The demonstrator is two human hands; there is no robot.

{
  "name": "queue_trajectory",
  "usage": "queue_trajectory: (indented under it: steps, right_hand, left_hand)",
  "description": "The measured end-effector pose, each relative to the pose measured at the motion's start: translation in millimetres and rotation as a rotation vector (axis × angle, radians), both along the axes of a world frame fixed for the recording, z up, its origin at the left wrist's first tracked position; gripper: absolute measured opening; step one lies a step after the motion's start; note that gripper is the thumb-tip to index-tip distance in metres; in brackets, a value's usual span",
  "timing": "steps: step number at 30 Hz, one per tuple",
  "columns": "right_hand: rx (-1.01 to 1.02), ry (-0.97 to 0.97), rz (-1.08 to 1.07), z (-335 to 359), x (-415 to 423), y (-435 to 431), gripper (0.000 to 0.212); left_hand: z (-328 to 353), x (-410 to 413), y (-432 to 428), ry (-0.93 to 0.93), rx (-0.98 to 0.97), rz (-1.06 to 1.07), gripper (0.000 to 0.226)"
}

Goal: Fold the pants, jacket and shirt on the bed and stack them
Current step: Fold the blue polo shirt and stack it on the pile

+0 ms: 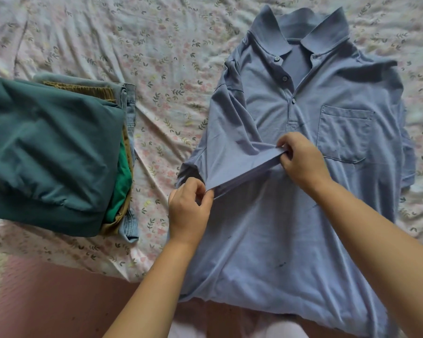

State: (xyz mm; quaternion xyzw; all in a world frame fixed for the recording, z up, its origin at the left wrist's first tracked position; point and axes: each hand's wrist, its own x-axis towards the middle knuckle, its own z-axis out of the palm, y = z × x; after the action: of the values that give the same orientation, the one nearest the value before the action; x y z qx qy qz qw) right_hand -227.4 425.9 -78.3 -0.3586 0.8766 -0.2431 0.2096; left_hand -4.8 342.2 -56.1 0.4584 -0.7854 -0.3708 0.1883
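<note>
Right now the blue polo shirt [266,228] lies face up on the bed sheet [156,57], which has a small flower print and many wrinkles. Its collar [300,25] points away from the person and its lower hem hangs a little over the near edge of the bed. The chest pocket [344,132] is on the right side of the view.

One short sleeve [232,157], the one on the left side of the view, is lifted and drawn across the front of the shirt. Both hands hold this sleeve by its hem. The left hand [189,211] pinches the near corner of the hem between thumb and curled fingers. The right hand [302,159] pinches the far corner, just below the button placket, with its fingers bent around the edge of the fabric. The hem is stretched straight between the two hands.

Well apart from the shirt, on the left, stands a stack of folded clothes. The dark green jacket [47,147] is on top. Under it shows a brown garment [83,90], and the pale denim pants [131,111] lie at the bottom, touching the sheet.
</note>
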Motion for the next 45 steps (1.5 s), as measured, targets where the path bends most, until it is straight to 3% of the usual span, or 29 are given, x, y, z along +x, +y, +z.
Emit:
queue_trajectory:
  steps: [3, 5, 8, 12, 14, 16, 19, 21, 24, 26, 31, 35, 38, 42, 45]
  right_hand:
    - [-0.228, 0.073, -0.027, 21.9, -1.3, 6.3, 0.018]
    - [-0.264, 0.074, -0.035, 26.1, -0.4, 19.3, 0.019]
    - [-0.116, -0.010, -0.056, 9.1, 0.0, 47.1, 0.026]
    - [0.139, -0.179, -0.056, -13.8, -4.4, 69.1, 0.030]
    - [0.097, -0.201, -0.074, -10.0, -6.3, 64.4, 0.035]
    - [-0.007, -0.195, -0.119, -1.2, -7.3, 48.5, 0.029]
    - [-0.099, -0.208, -0.171, 2.5, -8.6, 14.4, 0.019]
    - [-0.124, -0.204, -0.194, -1.6, -9.2, -11.0, 0.023]
    - [-0.123, -0.202, -0.225, -7.6, -15.4, -49.9, 0.025]
    - [-0.097, -0.199, -0.229, -12.2, -20.3, -69.9, 0.023]
    - [-0.104, -0.168, -0.220, -13.6, -33.4, -92.6, 0.014]
    - [-0.226, -0.303, -0.474, -20.8, -51.4, -86.8, 0.011]
    - [-0.086, -0.370, -0.398, -24.0, -60.4, -87.4, 0.015]
    - [-0.145, -0.504, -0.338, -16.6, -63.8, -111.2, 0.015]
    - [-0.143, -0.490, -0.307, -15.5, -62.1, -128.5, 0.020]
  left_hand:
    - [-9.8, 0.4, 6.6, -0.051, -0.176, -0.124, 0.011]
    - [-19.7, 0.3, 13.1, -0.137, -0.260, -0.216, 0.017]
    - [-37.7, 0.3, 24.5, -0.296, -0.261, -0.314, 0.021]
    - [-47.5, -2.4, 34.2, -0.461, -0.104, -0.314, 0.029]
    - [-44.3, -4.7, 33.5, -0.357, 0.070, -0.183, 0.034]
    - [-34.9, -9.1, 26.8, -0.186, 0.251, 0.028, 0.021]
    - [-22.3, -18.0, 13.6, -0.040, 0.271, 0.191, 0.008]
    - [-19.5, -22.7, 2.5, -0.044, 0.136, 0.160, 0.011]
    - [-32.7, -29.3, -16.3, -0.196, -0.061, 0.061, 0.035]
    - [-43.0, -34.0, -25.0, -0.266, -0.015, 0.041, 0.038]
    - [-53.2, -34.4, -39.8, -0.214, 0.067, 0.109, 0.010]
    - [-49.2, -25.2, -61.6, -0.238, 0.137, 0.303, 0.008]
    - [-45.6, -24.5, -75.0, -0.330, 0.186, 0.187, 0.010]
    - [-36.5, -40.6, -86.5, -0.212, 0.218, 0.078, 0.013]
    - [-42.4, -59.5, -93.5, -0.190, 0.196, 0.032, 0.020]
